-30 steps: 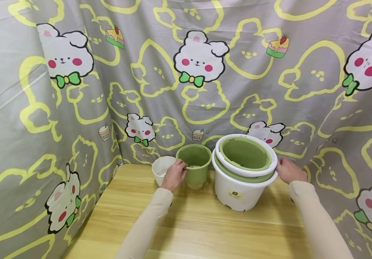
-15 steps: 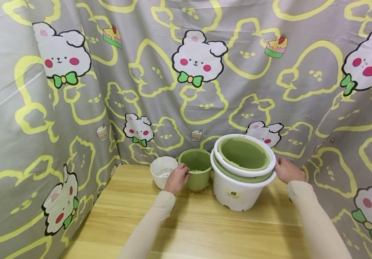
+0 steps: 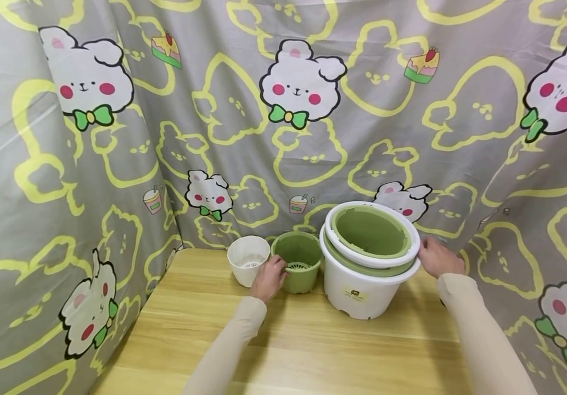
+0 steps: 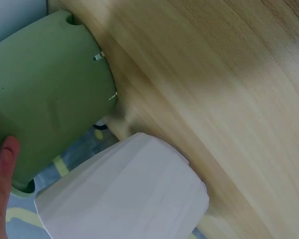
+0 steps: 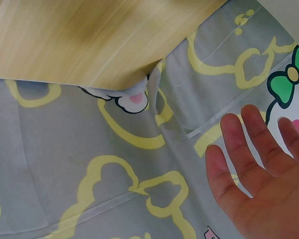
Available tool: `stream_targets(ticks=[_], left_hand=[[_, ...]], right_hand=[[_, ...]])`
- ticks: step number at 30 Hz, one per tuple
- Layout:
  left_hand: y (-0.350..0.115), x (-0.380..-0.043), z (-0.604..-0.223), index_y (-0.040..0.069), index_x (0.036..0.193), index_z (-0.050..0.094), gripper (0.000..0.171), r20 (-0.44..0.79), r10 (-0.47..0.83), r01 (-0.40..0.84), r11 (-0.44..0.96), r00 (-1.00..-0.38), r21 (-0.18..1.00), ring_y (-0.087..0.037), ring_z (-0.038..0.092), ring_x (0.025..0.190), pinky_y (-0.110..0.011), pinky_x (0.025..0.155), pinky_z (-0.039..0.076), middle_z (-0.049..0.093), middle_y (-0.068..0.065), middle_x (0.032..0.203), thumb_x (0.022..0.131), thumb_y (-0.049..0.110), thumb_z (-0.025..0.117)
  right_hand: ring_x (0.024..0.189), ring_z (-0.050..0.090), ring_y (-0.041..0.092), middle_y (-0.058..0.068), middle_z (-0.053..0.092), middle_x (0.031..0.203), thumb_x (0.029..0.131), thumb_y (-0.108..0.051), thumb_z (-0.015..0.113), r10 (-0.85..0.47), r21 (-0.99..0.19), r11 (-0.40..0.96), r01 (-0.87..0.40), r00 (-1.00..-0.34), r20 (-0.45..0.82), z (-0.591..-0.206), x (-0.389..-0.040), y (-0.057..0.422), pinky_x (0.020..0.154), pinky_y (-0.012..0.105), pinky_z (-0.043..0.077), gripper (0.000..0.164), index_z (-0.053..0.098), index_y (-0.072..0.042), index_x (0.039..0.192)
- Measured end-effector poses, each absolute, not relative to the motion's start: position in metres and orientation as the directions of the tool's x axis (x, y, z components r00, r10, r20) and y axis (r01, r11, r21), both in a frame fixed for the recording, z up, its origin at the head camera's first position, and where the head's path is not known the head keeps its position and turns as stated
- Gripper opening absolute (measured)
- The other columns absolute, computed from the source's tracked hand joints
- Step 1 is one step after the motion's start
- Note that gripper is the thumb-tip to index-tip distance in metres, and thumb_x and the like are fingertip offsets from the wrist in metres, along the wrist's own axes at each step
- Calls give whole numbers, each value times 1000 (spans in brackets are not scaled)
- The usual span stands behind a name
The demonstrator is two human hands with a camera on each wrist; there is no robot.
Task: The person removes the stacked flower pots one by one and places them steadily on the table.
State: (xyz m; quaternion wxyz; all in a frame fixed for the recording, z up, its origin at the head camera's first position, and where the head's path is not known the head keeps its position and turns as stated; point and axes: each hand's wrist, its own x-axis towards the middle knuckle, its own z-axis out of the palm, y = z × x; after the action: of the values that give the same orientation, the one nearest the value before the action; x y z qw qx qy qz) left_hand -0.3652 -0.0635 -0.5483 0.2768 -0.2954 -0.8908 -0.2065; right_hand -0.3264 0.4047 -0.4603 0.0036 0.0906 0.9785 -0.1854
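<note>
A small green flower pot (image 3: pixel 303 282) with a slotted bottom stands upright on the table. My left hand (image 3: pixel 269 277) grips its near left rim, and in the left wrist view a fingertip (image 4: pixel 9 147) lies against the green outer wall. Left of it is a small white pot (image 3: pixel 240 270) with faceted sides. To the right stands a tall stack of nested white and green pots, the large white pot (image 3: pixel 347 288) outermost. My right hand (image 3: pixel 441 259) is at the right rim of this stack; in the right wrist view its fingers (image 5: pixel 254 144) are extended and slightly spread.
The wooden table (image 3: pixel 303 351) runs back to a grey patterned curtain (image 3: pixel 243 142) that hangs behind and along both sides. The pots stand close together near the table's back edge.
The green pot has come down and settled upright on the table, its slotted bottom now showing, with my left hand staying at its rim. My right hand has stayed at the stack.
</note>
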Motion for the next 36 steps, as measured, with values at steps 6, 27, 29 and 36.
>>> stream_targets(ticks=[6, 27, 29, 36], left_hand=[[-63, -368, -550, 2, 94, 75, 15, 616, 418, 651, 729, -667, 210, -22, 70, 82, -32, 74, 62, 65, -7, 94, 84, 8, 84], [-73, -363, -537, 10, 115, 75, 43, 387, 410, 535, 788, -826, 306, -24, 74, 94, -39, 79, 62, 71, -4, 114, 95, 48, 69], [-74, -364, -530, 14, 113, 76, 41, 392, 385, 520, 783, -836, 341, -22, 74, 92, -38, 75, 61, 72, -1, 113, 97, 50, 67], [-59, -367, -486, 18, 105, 76, 21, 548, 375, 625, 676, -748, 391, -7, 64, 72, -21, 62, 52, 70, 3, 101, 100, 36, 66]], right_hand=[[114, 58, 55, 33, 55, 136, 102, -67, 3, 174, -363, 914, 180, -983, -49, -457, -325, 406, 81, 70, 47, 87, 43, 0, 141], [112, 60, 54, 33, 57, 131, 102, -66, 3, 168, -364, 916, 171, -985, -38, -459, -323, 401, 79, 66, 49, 86, 46, 0, 136], [113, 59, 54, 34, 56, 132, 102, -66, 3, 172, -366, 914, 177, -984, -46, -459, -323, 400, 79, 65, 49, 86, 45, 1, 137], [117, 57, 56, 35, 53, 137, 101, -66, 2, 162, -360, 918, 167, -986, -44, -456, -323, 402, 81, 68, 49, 88, 42, 2, 140]])
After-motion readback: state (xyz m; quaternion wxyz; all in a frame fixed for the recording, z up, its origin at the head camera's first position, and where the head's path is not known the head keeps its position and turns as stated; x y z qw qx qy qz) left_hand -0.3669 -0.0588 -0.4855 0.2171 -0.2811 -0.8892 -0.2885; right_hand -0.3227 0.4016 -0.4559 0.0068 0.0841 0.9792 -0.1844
